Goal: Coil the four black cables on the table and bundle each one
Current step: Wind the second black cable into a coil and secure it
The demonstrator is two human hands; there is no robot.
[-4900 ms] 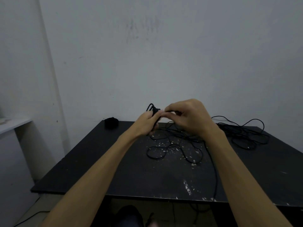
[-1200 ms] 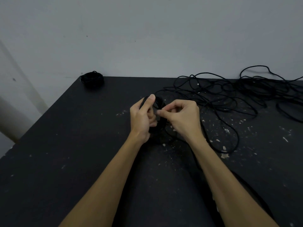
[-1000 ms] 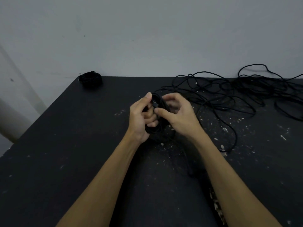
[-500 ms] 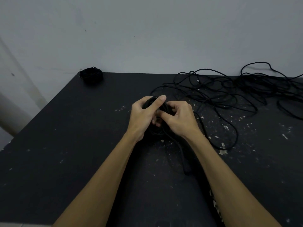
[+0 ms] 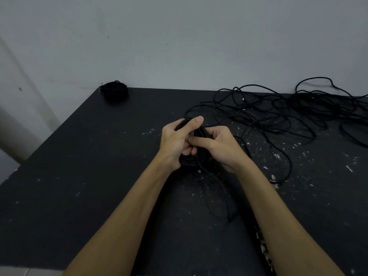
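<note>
Fingers (image 5: pixel 196 124) of the left hand (image 5: pixel 176 143) curl around a half-wound coil (image 5: pixel 191 161) of black cable, the index finger stretched over its top. Right beside it, the right hand (image 5: pixel 222 147) closes on the same coil, its thumb pressed across the strands toward the left palm. Both hands hold the coil upright just above the middle of the black bench (image 5: pixel 79 176), whose surface is speckled with pale flecks. From under the coil a free tail (image 5: pixel 223 194) of cable trails back toward the person between the forearms. Farther off, to the right, a loose tangle of cables (image 5: pixel 278 116) sprawls across the bench as far as the wall, one strand looping down near the right wrist. At the far left corner sits a finished bundle (image 5: pixel 114 92), well apart from everything else.
</note>
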